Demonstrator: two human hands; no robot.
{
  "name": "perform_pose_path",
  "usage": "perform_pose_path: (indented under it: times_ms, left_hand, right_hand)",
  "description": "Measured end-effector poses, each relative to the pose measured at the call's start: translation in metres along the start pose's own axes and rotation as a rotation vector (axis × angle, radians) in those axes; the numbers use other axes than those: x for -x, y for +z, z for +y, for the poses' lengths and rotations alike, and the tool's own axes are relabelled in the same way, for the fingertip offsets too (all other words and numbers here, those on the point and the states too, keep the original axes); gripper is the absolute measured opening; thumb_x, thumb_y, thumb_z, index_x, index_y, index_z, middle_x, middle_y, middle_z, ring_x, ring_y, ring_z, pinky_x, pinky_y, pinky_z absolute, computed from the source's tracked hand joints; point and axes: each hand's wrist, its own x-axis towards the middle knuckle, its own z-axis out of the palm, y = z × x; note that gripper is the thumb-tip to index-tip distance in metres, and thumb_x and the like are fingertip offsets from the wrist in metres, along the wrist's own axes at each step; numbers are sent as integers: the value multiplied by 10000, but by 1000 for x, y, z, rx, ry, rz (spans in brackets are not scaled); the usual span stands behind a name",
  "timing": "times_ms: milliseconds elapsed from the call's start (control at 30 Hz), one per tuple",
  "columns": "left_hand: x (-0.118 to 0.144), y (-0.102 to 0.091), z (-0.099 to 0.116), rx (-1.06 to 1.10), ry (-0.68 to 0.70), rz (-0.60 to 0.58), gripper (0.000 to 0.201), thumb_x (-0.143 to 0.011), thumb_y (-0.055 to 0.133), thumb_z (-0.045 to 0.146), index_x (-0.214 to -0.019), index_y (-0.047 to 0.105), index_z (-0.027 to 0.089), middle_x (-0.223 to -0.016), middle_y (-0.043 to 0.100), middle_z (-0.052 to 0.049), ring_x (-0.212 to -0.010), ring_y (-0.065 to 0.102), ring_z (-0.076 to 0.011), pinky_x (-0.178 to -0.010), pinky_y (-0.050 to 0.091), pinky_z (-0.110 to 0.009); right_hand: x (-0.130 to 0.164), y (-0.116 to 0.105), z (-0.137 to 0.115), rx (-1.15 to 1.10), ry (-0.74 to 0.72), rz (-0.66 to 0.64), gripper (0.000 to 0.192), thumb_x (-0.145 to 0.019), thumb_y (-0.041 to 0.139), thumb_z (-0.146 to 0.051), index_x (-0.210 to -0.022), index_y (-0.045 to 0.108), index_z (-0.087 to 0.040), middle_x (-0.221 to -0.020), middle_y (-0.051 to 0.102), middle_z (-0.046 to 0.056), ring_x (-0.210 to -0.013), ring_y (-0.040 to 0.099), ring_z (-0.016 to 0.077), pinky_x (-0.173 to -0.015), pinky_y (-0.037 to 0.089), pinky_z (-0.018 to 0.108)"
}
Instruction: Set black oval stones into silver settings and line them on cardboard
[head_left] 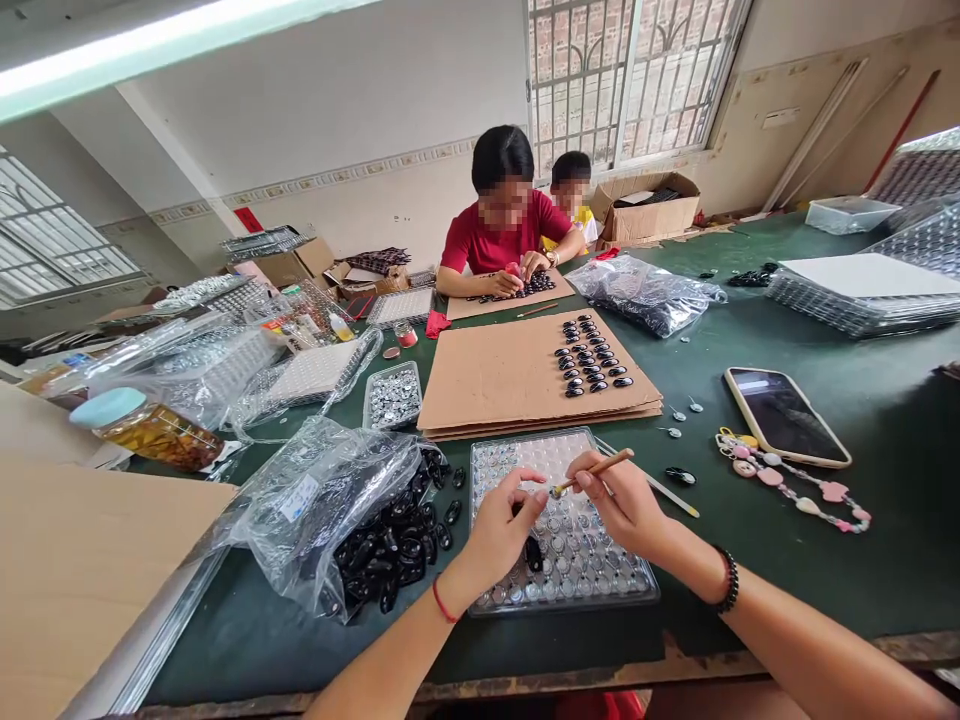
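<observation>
While pinching a wooden stick [616, 460] with fingers of the right hand [624, 508], holding it above a clear tray [551, 450] and curling the left hand [496, 528] beside its tip, grip impossible to tell.

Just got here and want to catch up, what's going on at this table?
The right hand holds a thin wooden stick, its tip close to the left hand, over a clear tray. What the left holds is unclear. Black pieces spill from a plastic bag to the left; others sit in rows on cardboard ahead. Across the table, a co-worker in red handles similar pieces.
</observation>
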Motion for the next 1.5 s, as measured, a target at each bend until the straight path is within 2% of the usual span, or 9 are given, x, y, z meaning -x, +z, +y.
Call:
perform_pose_path:
  times_ms: [400,633,733,900,1000,1133,1267,1400,1500]
  left_hand:
    - [-7,-3,1,-19,-19,4,303,-692,591,418,-871,649,181,-501,340,53,-488,305,-101,-491,248,-218]
    - [-5,-8,-4,-304,36,101,292,-726,546,430,-874,655,202,-486,381,49,-474,347,-107,-490,257,-222]
    - [-19,-36,-1,-402,90,274,288,-723,545,431,-837,655,190,-490,419,41,-478,379,-116,-503,277,-225]
    - [-50,-122,19,-511,111,713,312,-732,545,375,-957,623,174,-487,431,32,-489,385,-138,-530,278,-237]
    - [-58,-134,25,-513,101,810,356,-739,538,365,-1026,580,159,-525,463,18,-518,400,-147,-548,279,-240]
    - [-56,-74,12,-433,134,577,318,-776,459,416,-796,640,155,-587,517,-8,-556,445,-138,-536,306,-225]
    - [-42,-10,2,-271,33,48,432,-812,368,464,-703,624,134,-447,366,47,-436,337,-94,-445,241,-210]
    - [-32,3,3,-129,-74,-196,501,-821,314,505,-640,580,121,-414,318,59,-410,305,-79,-440,245,-209]
    - [-30,-1,3,-96,-74,-242,466,-814,344,499,-618,546,128,-422,341,57,-417,312,-76,-444,249,-205]
  right_hand:
    - [6,8,-5,-277,154,106,228,-859,388,-334,-783,553,-196,-678,545,34,-481,442,122,-467,342,249]
    - [8,7,-6,-366,168,240,212,-879,357,-310,-796,519,-201,-641,489,-1,-426,374,93,-426,303,236]
    - [6,3,-8,-371,153,269,204,-882,351,-305,-795,503,-201,-634,473,-7,-417,364,89,-417,298,237]
    - [5,0,-6,-347,124,246,190,-891,333,-286,-814,486,-204,-635,463,-7,-431,369,94,-421,297,236]
    - [4,-1,-3,-278,76,230,184,-893,325,-257,-814,481,-200,-671,475,7,-475,414,103,-453,322,241]
    - [2,-3,-3,-121,-63,146,185,-888,311,-215,-814,479,-192,-726,517,38,-605,487,142,-548,373,265]
    - [2,-4,-4,14,-174,46,170,-875,310,-185,-858,479,-185,-722,537,39,-617,494,145,-573,381,270]
    - [2,-5,-4,92,-213,-22,157,-875,308,-181,-870,465,-186,-708,552,29,-574,493,129,-557,377,256]
    - [2,-4,-3,137,-233,-46,162,-877,299,-187,-859,460,-184,-711,562,33,-577,500,129,-558,378,254]
